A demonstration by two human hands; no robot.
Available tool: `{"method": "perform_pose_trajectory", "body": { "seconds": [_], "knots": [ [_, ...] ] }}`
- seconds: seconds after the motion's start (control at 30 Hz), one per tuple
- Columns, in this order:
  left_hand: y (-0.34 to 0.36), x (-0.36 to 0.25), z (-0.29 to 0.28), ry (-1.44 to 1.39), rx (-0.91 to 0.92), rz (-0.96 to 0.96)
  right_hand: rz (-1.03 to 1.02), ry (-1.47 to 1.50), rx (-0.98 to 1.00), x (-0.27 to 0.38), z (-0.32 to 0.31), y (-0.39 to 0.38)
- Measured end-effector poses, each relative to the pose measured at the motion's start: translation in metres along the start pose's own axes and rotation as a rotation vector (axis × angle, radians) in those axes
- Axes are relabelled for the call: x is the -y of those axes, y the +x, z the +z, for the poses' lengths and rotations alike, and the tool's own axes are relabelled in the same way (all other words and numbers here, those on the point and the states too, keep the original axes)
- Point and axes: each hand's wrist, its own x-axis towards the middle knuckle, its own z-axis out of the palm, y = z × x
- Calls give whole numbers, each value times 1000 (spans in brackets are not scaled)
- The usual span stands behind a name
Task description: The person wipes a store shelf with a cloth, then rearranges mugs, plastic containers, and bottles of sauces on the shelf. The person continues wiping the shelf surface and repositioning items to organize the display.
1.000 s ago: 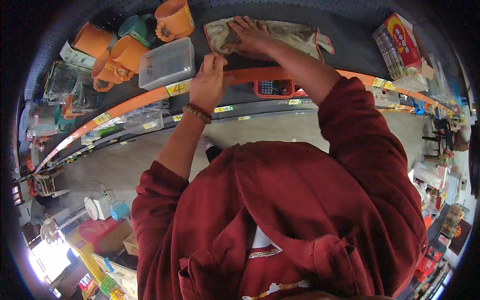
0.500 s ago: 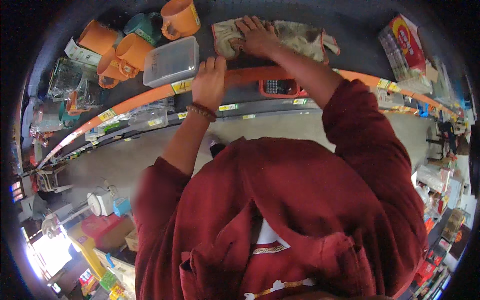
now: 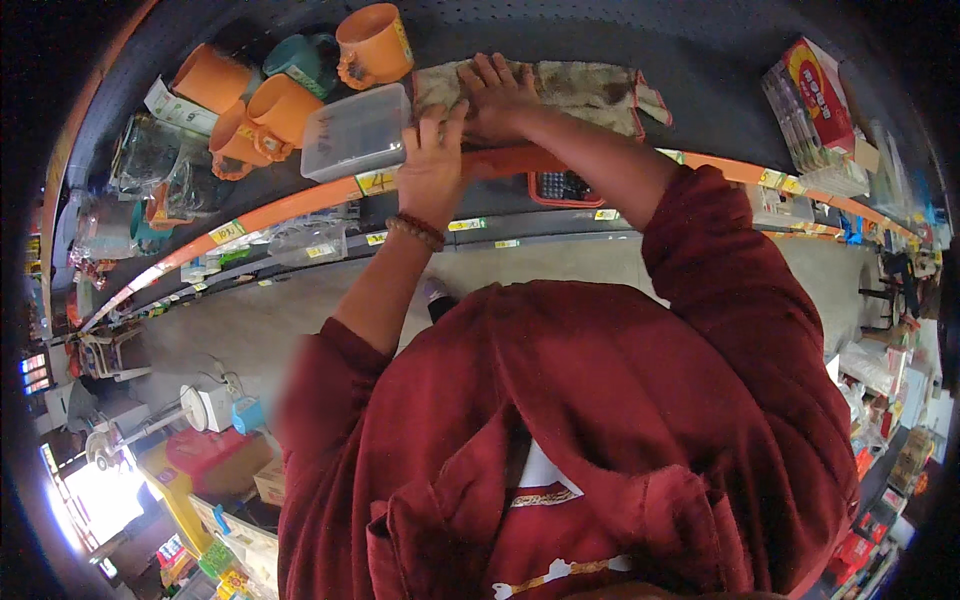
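Note:
On the dark shelf, my right hand [image 3: 492, 100] lies spread on a stained beige cloth [image 3: 590, 95] with red edging, palm down. My left hand [image 3: 433, 150], with a beaded bracelet at the wrist, rests over the orange front rail [image 3: 320, 192], fingers apart and slightly bent beside the cloth's left end. Just left of it is a translucent lidded plastic box [image 3: 340, 130]; whether my fingertips touch it I cannot tell.
Orange mugs [image 3: 370, 42] and a teal mug [image 3: 300, 62] stand left, beside wrapped goods [image 3: 145, 160]. A red carton [image 3: 815, 90] is at the right. Below are a red basket [image 3: 545, 195], lower labelled rails, grey floor [image 3: 530, 260] and a white fan [image 3: 190, 405].
The view has shifted, so shelf items appear slightly lower and further right. My right hand has moved a little left on the cloth, closer to my left hand.

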Motion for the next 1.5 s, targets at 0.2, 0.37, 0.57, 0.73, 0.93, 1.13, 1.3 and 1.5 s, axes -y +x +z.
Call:
{"method": "perform_pose_trajectory", "body": {
  "seconds": [0.2, 0.37, 0.57, 0.73, 0.93, 1.13, 1.3, 1.5],
  "knots": [
    [-1, 9, 8, 94, -42, 17, -177, 7, 36, -21, 8, -10],
    [-1, -3, 2, 35, 23, -48, -31, 16, -215, -22, 29, 50],
    [4, -1, 3, 21, 41, -75, -79, 10, -205, -23, 18, 56],
    [-2, 4, 8, 18, 37, -88, -341, -75, 27, -36, 1, -12],
    [-2, 2, 6, 12, 5, -26, -395, 2, -15, -136, 6, -42],
    [-6, 3, 6, 61, 55, -56, -204, 33, 104, -248, -21, -100],
    [-1, 0, 5, 34, 89, -67, -46, -65, 142, -339, -19, -137],
    [-1, 0, 3, 17, 73, -55, -230, -83, 32, -254, -6, -99]
  ]
}}
